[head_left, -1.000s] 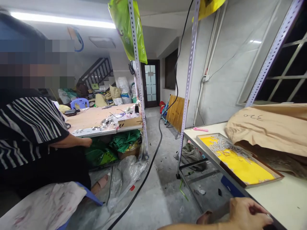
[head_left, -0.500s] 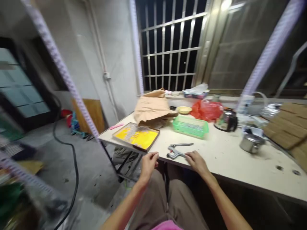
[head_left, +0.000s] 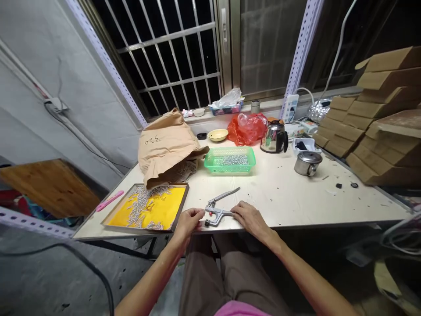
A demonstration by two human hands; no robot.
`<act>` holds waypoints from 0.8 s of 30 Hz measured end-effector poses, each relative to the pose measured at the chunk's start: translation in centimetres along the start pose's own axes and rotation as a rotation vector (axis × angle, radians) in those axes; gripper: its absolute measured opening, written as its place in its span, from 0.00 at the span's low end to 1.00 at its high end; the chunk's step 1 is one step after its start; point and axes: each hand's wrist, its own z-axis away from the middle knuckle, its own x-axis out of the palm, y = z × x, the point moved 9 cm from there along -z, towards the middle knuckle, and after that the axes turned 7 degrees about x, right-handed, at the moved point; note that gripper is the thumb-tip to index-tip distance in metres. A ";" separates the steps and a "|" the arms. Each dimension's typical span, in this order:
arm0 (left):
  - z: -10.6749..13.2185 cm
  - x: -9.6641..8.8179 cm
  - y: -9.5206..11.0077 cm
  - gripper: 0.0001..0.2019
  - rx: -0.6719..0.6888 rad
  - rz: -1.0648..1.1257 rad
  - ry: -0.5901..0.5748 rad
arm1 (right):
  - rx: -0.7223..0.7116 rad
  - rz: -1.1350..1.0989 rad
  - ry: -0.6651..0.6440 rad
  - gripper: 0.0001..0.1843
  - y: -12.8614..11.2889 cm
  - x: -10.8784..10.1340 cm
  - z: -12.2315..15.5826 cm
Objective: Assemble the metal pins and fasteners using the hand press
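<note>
A pair of grey metal hand pliers (head_left: 217, 213), like snap-fastener pliers, lies at the table's front edge with its two handles spread apart. The fingers of my right hand (head_left: 252, 219) are closed on the end of its lower handle. Beside the pliers' jaws, my left hand (head_left: 187, 224) is closed in a pinch; whatever it holds, if anything, is too small to make out. Just left of that hand sits a shallow tray (head_left: 180, 212) with a yellow bottom, where many small silvery metal pieces (head_left: 140, 206) are scattered.
Behind the pliers stands a green basket (head_left: 213, 165) of small metal pieces. A brown paper bag (head_left: 167, 145) leans over the tray's back. A pink cutter (head_left: 110, 200), yellow bowl (head_left: 217, 135), red plastic bag (head_left: 246, 128), kettle (head_left: 273, 138), lidded metal cup (head_left: 307, 163) and stacked cartons (head_left: 378, 127) surround the workspace.
My view has swung right and down, closer over the table. My left hand has come up to the pliers' jaws, while the right stays on the handle.
</note>
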 end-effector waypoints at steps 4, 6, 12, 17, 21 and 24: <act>-0.8 1.3 -0.6 0.25 -0.081 0.039 -0.077 | 0.015 0.177 -0.023 0.03 0.0 -0.5 -1.5; -0.9 1.8 -0.9 0.26 -0.103 0.047 -0.106 | 0.019 0.232 -0.026 0.03 0.1 -0.8 -2.2; -1.2 2.7 -2.1 0.30 -0.163 0.035 -0.148 | 0.008 0.233 -0.049 0.04 0.5 -0.8 -2.8; -1.4 3.0 -3.0 0.30 -0.196 -0.046 -0.163 | 0.017 0.187 -0.023 0.03 1.0 -0.5 -2.6; -1.5 3.1 -3.3 0.30 -0.202 -0.093 -0.187 | 0.042 0.168 -0.012 0.04 1.2 -0.5 -2.6; -1.5 3.2 -3.2 0.29 -0.223 -0.121 -0.211 | 0.042 0.164 -0.016 0.05 1.1 -0.6 -2.6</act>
